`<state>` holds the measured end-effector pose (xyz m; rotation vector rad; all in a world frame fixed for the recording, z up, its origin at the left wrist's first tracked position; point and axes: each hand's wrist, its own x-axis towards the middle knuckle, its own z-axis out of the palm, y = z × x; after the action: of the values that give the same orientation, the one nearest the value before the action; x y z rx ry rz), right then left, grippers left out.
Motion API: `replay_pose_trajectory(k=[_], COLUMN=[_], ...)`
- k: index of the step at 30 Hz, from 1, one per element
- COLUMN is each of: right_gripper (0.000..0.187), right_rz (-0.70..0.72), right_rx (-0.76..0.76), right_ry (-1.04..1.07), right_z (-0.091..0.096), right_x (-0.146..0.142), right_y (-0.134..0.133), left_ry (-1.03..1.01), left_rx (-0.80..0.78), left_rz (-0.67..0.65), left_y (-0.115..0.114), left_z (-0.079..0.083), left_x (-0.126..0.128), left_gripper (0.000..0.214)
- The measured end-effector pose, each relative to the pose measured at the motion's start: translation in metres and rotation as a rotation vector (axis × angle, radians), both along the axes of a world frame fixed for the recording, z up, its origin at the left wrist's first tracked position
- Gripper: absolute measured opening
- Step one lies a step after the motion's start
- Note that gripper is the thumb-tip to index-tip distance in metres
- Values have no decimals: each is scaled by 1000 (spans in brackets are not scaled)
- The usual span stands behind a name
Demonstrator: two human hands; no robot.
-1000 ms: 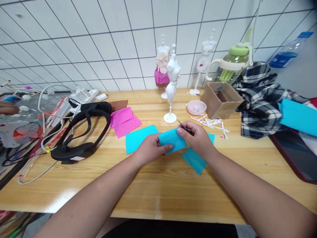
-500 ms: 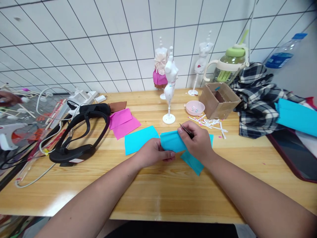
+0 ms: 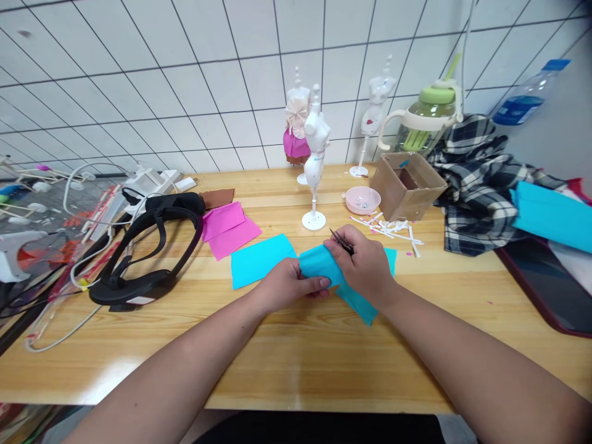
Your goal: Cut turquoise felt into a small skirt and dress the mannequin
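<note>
Head view: left hand point(image 3: 287, 283), fingers pinching blue fabric point(image 3: 317, 262), and right hand point(image 3: 365, 262), fingers clasping a pointed tool point(image 3: 341, 242), have drawn closer, bending it. Handling seems unfinished.

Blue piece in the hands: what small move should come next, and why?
I'd perhaps let the left hand alone steady the blue piece: its thumb presses near the lower edge, while the right hand grips both the piece and a dark pointed tool.

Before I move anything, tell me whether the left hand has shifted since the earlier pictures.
Yes: the left hand has shifted slightly right, judged against the front mannequin.
</note>
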<state>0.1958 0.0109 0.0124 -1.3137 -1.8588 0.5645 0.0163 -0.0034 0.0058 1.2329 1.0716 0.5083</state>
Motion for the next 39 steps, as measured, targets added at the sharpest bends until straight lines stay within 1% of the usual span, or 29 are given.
replay_pose_trajectory(k=[2, 4, 6, 7, 9, 12, 13, 14, 15, 17, 19, 21, 24, 32, 39], right_gripper=[23, 28, 34, 34, 37, 41, 41, 40, 40, 41, 43, 42, 40, 41, 39], right_rz=[14, 29, 21, 22, 78, 301, 367, 415, 452, 503, 539, 550, 529, 503, 484], right_rx=[-13, -36, -102, -165, -373, -786, -892, -964, -1006, -1017, -979, -937, -909, -925, -933], right_ry=[38, 145, 300, 383, 545, 742, 775, 794, 802, 792, 767, 763, 789, 843, 816], right_z=[1, 3, 7, 10, 16, 24, 26, 26, 26, 24, 22, 20, 19, 16, 15], right_x=[0, 3, 6, 7, 8, 4, 1, -2, -5, -9, -12, -12, -11, -12, -13], right_y=[0, 1, 2, 1, -1, -10, -14, -17, -21, -25, -26, -26, -23, -20, -19], left_ry=[-12, -83, -241, -335, -493, -611, -625, -631, -632, -625, -613, -598, -593, -617, -583], left_rx=[-31, -58, -104, -131, -189, -260, -270, -274, -270, -250, -218, -179, -145, -158, -150], left_rz=[30, 99, 229, 302, 418, 494, 507, 516, 522, 514, 480, 436, 394, 435, 435], left_y=[1, 3, 7, 10, 14, 19, 20, 20, 19, 18, 17, 15, 12, 11, 12], left_z=[-1, -1, -1, 0, 4, 9, 10, 11, 11, 9, 7, 5, 4, 7, 5], left_x=[-1, -5, -12, -16, -23, -30, -30, -30, -30, -28, -25, -23, -21, -20, -19], left_gripper=[30, 30, 31, 30, 29, 22, 21, 20, 19, 18, 22, 27, 31, 27, 27])
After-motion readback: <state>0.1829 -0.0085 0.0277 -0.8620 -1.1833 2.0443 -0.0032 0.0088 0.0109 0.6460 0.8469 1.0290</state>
